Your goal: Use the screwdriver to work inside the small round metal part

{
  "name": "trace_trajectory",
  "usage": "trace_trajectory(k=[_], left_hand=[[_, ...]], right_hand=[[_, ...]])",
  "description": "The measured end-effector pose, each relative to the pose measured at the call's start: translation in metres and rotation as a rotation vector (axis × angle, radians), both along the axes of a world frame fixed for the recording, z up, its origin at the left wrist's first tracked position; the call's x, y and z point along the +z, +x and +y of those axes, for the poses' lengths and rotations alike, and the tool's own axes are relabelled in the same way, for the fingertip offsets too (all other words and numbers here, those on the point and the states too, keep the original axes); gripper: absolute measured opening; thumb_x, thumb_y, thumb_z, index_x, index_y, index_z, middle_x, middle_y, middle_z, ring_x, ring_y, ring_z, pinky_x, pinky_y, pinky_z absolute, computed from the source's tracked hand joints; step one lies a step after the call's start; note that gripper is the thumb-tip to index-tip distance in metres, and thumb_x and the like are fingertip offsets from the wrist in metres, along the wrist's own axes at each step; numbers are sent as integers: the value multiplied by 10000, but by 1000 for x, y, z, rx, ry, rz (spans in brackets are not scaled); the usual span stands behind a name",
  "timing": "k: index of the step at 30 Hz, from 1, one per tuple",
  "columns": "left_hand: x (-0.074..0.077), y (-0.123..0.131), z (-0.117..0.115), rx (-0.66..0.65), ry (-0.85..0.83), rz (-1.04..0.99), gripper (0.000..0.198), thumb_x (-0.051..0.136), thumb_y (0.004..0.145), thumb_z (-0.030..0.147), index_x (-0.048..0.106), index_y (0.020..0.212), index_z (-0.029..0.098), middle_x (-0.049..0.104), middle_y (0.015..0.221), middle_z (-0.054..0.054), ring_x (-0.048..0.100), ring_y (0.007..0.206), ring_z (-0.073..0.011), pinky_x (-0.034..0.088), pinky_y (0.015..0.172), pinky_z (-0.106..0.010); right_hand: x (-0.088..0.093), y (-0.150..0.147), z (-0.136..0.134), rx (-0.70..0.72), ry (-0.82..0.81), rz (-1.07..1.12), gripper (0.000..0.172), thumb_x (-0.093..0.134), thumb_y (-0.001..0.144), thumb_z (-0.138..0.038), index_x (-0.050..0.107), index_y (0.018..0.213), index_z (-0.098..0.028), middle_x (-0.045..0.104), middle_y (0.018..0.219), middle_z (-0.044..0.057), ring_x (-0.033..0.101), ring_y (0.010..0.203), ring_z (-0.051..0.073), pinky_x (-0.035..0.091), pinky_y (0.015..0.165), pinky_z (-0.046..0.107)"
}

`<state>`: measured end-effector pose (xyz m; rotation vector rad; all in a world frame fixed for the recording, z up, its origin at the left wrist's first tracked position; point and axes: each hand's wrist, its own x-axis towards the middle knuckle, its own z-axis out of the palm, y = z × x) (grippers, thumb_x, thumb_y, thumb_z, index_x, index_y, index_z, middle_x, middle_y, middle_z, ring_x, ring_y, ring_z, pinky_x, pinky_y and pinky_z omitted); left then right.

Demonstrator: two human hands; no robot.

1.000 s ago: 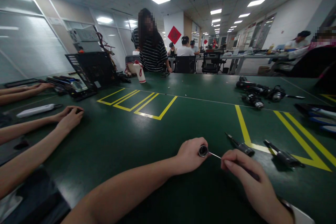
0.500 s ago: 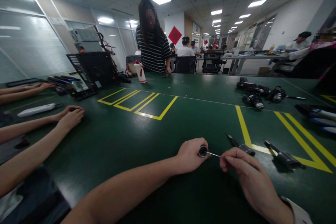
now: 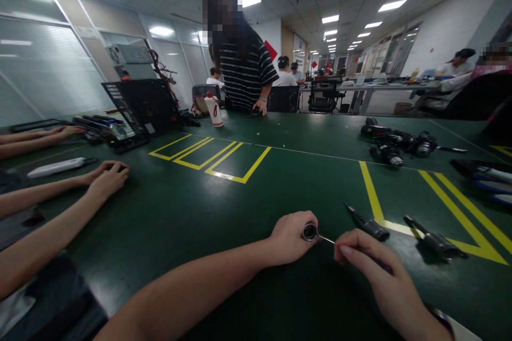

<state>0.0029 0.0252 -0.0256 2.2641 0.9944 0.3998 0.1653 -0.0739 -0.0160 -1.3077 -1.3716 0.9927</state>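
My left hand (image 3: 292, 238) is wrapped round a dark cylindrical part (image 3: 309, 232) with a round, metal-rimmed open end facing me. Most of its body is hidden in my fist. To the right, my right hand (image 3: 372, 266) pinches a thin-shafted screwdriver-like tool (image 3: 328, 240). Its bright shaft points left and meets the lower right side of the rim; the exact tip is too small to make out. Part of a dark handle shows by my palm. Beyond my right hand lie a black part with a narrow stem (image 3: 370, 226) and a second, similar black part (image 3: 438, 245).
Yellow tape outlines (image 3: 224, 176) mark the green table (image 3: 180, 213). Black devices (image 3: 392, 141) lie at the back right, a white cup (image 3: 214, 110) at the back. A co-worker's hands (image 3: 106, 181) rest at left; another person in stripes (image 3: 244, 74) leans over the far edge.
The tool's shaft has shifted from the part's opening to the lower right of its rim. My right hand has turned slightly. The person in stripes has leaned forward, one hand on the table.
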Motion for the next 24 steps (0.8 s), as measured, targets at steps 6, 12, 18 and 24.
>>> trace_trajectory(k=[6, 12, 18, 24], left_hand=[[7, 0, -2, 23, -20, -17, 151, 625, 745, 282, 560, 834, 180, 576, 801, 20, 514, 715, -122, 350, 584, -220], [4, 0, -1, 35, -33, -37, 164, 616, 752, 306, 564, 840, 177, 570, 800, 18, 509, 712, -123, 352, 572, -217], [-1, 1, -1, 22, 0, -35, 158, 618, 756, 301, 570, 856, 189, 567, 807, 22, 512, 715, -123, 353, 579, -219], [0, -1, -1, -12, 24, -34, 138, 614, 756, 290, 569, 832, 185, 561, 780, 24, 508, 703, -119, 347, 583, -222]], right_hand=[[-3, -3, 6, -72, -124, 334, 174, 569, 763, -313, 653, 657, -202, 610, 662, 18, 540, 674, 185, 420, 635, 309], [-4, -3, 3, -69, -89, 294, 182, 551, 785, -337, 643, 686, -215, 604, 679, 14, 538, 689, 188, 420, 644, 311], [0, 0, -5, -1, 18, -169, 246, 485, 842, -391, 600, 704, -222, 572, 702, 8, 535, 693, 191, 387, 632, 310], [1, -1, 0, 19, -31, -6, 243, 518, 808, -365, 610, 646, -209, 580, 656, 10, 538, 671, 189, 392, 628, 306]])
